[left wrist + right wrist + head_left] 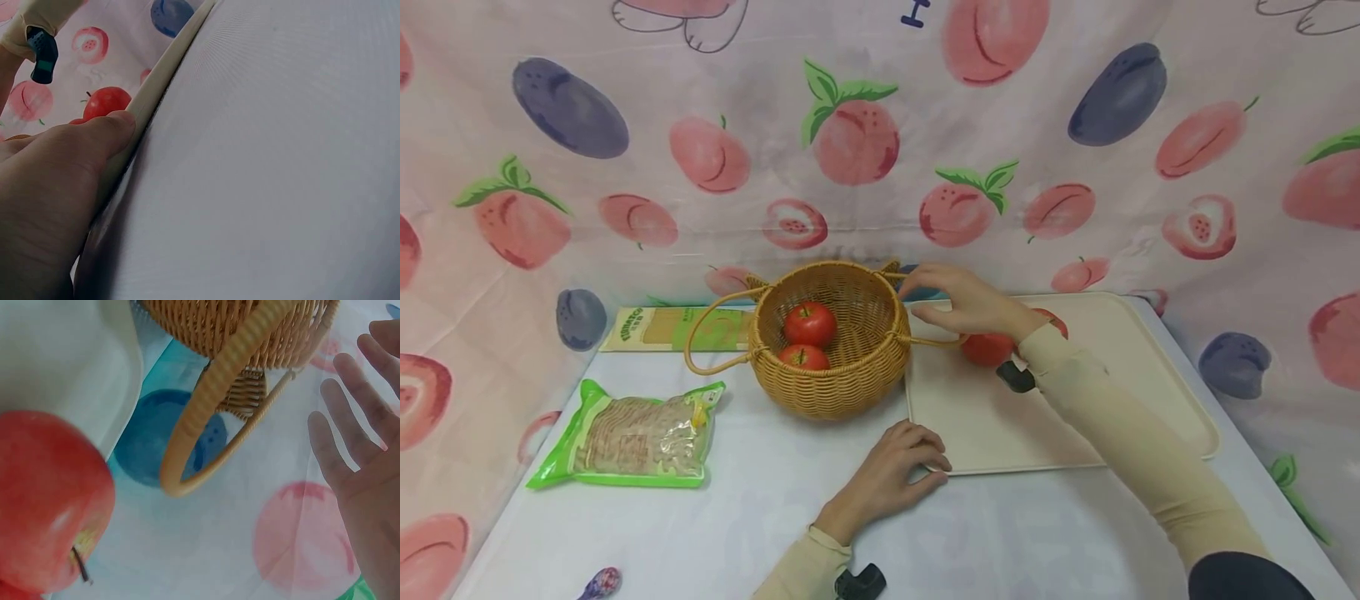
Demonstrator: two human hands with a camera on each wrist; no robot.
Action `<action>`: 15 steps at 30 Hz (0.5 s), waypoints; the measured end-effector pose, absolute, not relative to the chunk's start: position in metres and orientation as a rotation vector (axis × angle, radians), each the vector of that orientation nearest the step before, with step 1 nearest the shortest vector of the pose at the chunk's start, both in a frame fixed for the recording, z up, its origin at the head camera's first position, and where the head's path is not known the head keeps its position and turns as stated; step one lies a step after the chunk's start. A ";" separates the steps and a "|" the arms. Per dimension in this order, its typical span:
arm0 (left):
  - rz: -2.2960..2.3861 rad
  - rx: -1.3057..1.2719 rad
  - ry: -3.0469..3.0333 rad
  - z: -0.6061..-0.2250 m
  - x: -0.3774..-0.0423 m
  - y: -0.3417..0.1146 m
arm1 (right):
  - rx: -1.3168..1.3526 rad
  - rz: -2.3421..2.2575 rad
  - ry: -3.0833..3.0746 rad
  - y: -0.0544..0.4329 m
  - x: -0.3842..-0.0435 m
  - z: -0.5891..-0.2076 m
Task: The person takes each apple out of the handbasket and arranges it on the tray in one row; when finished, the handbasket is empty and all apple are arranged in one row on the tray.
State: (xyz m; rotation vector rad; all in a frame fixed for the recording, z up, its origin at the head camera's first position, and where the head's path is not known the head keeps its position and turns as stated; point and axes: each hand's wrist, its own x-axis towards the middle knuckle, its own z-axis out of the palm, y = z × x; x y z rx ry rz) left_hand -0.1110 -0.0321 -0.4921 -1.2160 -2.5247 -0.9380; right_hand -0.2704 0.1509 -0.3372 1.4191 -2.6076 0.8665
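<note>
My right hand (966,300) hovers over the right handle (190,437) of a wicker basket (831,392), fingers spread and bent, with nothing held. In the right wrist view those fingers (350,412) stand apart from the handle. Two red apples (810,323) lie inside the basket. A beige tray (1120,375) stands right of it, bearing more red apples (987,350) partly hidden by my right arm; one apple (53,500) looms large in the right wrist view. My left hand (891,471) rests at the tray's near left corner, its thumb (115,128) touching the rim.
A green-edged bag of sliced bread (632,437) lies on the left of the white-covered table (700,533). Behind it is a flat green and tan packet (658,329). A small patterned object (601,582) shows at the near left edge. Fruit-print cloth (857,208) hangs behind.
</note>
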 end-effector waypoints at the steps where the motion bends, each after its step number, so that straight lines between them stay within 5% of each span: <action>1: -0.943 -1.215 -2.532 -0.492 -0.111 -0.032 | 1.436 0.869 -2.596 0.148 -0.271 -0.337; 15: -0.923 -1.218 -2.529 -0.491 -0.111 -0.032 | 1.569 0.741 -2.689 0.116 -0.272 -0.332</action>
